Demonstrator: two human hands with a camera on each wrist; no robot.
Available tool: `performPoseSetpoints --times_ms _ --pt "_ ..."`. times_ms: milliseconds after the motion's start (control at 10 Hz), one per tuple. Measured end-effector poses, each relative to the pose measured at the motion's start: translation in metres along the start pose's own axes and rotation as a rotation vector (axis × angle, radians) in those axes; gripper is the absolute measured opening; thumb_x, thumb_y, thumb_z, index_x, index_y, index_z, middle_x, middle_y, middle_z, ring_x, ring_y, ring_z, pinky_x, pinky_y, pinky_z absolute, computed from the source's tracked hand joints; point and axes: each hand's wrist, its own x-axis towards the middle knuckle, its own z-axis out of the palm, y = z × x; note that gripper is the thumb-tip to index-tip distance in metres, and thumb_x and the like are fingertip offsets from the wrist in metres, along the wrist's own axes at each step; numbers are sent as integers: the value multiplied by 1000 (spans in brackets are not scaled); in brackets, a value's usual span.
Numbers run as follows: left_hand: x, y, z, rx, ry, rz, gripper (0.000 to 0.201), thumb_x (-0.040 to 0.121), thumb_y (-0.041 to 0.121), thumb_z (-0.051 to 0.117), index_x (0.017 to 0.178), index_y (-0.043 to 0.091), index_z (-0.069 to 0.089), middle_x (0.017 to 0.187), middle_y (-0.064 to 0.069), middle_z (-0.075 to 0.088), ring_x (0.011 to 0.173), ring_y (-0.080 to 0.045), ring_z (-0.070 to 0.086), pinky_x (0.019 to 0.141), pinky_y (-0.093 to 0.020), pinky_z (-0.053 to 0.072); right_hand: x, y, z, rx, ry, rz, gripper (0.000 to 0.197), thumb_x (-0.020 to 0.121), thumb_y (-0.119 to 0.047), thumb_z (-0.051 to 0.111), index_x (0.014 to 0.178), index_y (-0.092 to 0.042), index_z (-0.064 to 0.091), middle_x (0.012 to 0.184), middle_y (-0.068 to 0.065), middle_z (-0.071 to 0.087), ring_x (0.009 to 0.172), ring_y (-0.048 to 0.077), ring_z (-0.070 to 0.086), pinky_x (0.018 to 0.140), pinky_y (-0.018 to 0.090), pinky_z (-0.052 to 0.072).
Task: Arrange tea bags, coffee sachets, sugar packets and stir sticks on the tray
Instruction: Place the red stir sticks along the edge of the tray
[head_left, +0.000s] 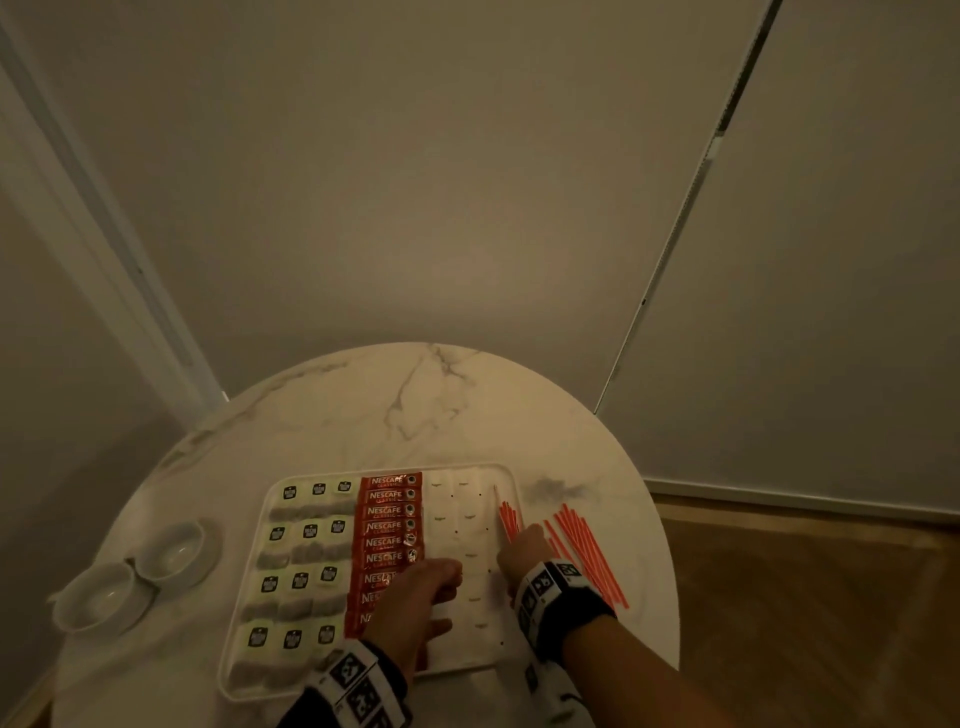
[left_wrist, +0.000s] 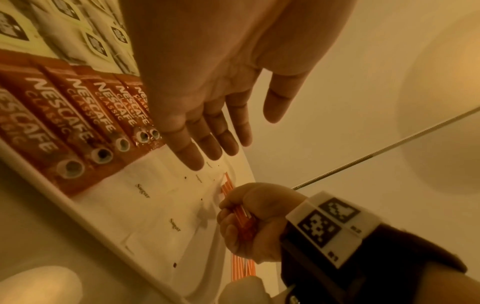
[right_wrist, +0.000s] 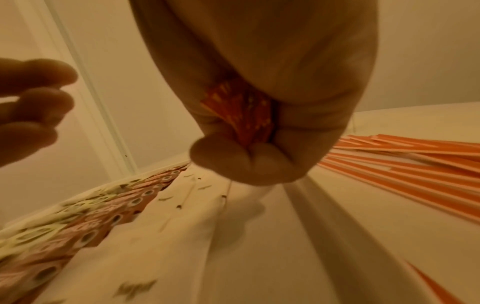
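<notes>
The white tray (head_left: 506, 475) sits in the lower centre of the head view on a round marble table (head_left: 415, 405). Its columns run left to right: tea bags (head_left: 306, 561), red coffee sachets (head_left: 389, 525), then white sugar packets (head_left: 465, 519). The right hand (head_left: 524, 553) is closed around a bundle of orange stir sticks (head_left: 509, 519), whose tips extend over the tray's right edge strip beside the sugar packets; the right wrist view confirms the fingers curled tightly on the bundle. The left hand (head_left: 415, 597) lies over the lower coffee sachets and sugar packets with fingers extended and relaxed, gripping nothing; whether it touches the packets is hard to tell from these angles. This hand covers the lowest sachets in the head view. A loose pile of stir sticks (head_left: 587, 556) lies on the table just right of the tray, partly hidden behind the right wrist band (head_left: 545, 587). Two small white bowls (head_left: 140, 577) stand touching each other at the lower left of the frame, apart from the tray.
</notes>
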Motion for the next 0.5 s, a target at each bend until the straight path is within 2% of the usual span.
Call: performPoseSetpoints --times_ms 100,200,300,500 --pt "6 6 0 36 -2 -16 16 92 26 58 101 14 63 107 -5 65 102 -18 59 92 -44 49 2 -7 -16 487 119 202 43 93 -16 51 133 -2 44 132 15 52 106 23 56 70 19 42" --pt "12 10 -1 69 -12 -20 17 92 27 57 102 14 63 107 -6 65 102 -18 59 93 -44 49 9 -20 -19 323 119 222 48 96 -18 45 140 -2 35 135 15 51 122 28 52 95 32 44" --pt "18 12 -3 97 -22 -14 18 93 26 56 102 14 63 107 -6 65 102 -19 59 92 -44 49 13 -29 -21 279 121 216 54 98 -23 39 145 -3 22 136 15 51 122 27 53 101 37 44" --pt "21 14 -7 163 -14 14 15 95 25 54 99 15 63 105 -5 65 101 -19 59 92 -42 48 20 -34 -24 254 141 208 55 97 -27 38 145 -7 23 129 13 56 114 28 58 97 40 47"
